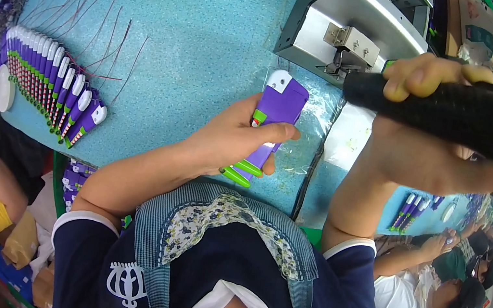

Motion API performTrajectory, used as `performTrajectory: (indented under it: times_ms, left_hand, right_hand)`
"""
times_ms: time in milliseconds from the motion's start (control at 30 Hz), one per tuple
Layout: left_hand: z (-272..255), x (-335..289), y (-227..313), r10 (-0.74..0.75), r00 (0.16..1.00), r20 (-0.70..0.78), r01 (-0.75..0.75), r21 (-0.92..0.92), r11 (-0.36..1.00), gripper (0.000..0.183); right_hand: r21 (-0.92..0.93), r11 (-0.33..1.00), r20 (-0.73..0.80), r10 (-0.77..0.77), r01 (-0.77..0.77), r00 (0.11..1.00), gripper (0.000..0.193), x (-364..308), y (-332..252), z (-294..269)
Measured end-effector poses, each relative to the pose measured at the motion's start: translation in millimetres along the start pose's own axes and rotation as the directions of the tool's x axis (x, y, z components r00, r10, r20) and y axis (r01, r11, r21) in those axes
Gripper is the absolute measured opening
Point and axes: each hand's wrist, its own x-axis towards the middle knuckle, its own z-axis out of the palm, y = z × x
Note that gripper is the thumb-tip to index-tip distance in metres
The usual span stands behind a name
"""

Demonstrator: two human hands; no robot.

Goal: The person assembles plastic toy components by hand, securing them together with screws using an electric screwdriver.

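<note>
My left hand point(227, 134) is closed round a small stack of purple plastic casings point(283, 102) with white tops and green ends, held above the blue table point(195, 33). My right hand point(423, 145) is raised close to the camera. Its fingers and thumb wrap round a long black object point(458, 112) with a white label at its right end. That object's right end runs toward the edge of the view, and I cannot tell its kind. It covers part of the right hand and some of the table behind.
A grey metal machine point(318, 28) with a small clamp block stands at the back. At left lies a fanned row of purple-and-white pieces point(52, 77) with thin red wires, beside a white disc point(4, 88). Clear plastic film point(307, 145) lies near my left hand. People sit at both sides.
</note>
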Motion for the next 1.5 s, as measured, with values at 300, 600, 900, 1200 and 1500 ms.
performTrajectory:
  times_ms: [300,600,900,1200,1500]
  left_hand:
    - [1.4,-4.6,2.8,0.029,1.0,-0.005,-0.029,-0.001,1.0,0.032]
    - [-7.6,-3.6,4.6,0.006,1.0,0.003,-0.006,0.028,1.0,0.034]
    - [-4.3,-1.4,-0.7,-0.038,0.999,-0.014,0.038,0.02,0.999,0.035]
    - [-3.4,-2.5,-0.3,-0.029,1.0,0.008,0.029,0.017,0.999,0.035]
    - [-4.1,-1.0,-0.2,-0.033,0.999,0.026,0.031,0.048,0.998,0.031]
  right_hand:
    - [0.023,0.992,-0.039,0.127,-0.126,0.991,0.093,-25.3,-1.3,17.2]
    - [-0.02,0.995,-0.097,0.091,-0.094,0.991,0.093,-17.0,-3.8,15.2]
    - [-0.097,0.989,0.107,-0.1,0.111,0.989,0.095,16.1,8.7,-19.6]
    - [-0.014,0.997,0.0,0.075,-0.075,0.997,0.094,-18.9,-7.9,17.1]
    - [0.028,0.991,-0.006,0.131,-0.131,0.991,0.096,-26.2,0.5,13.8]
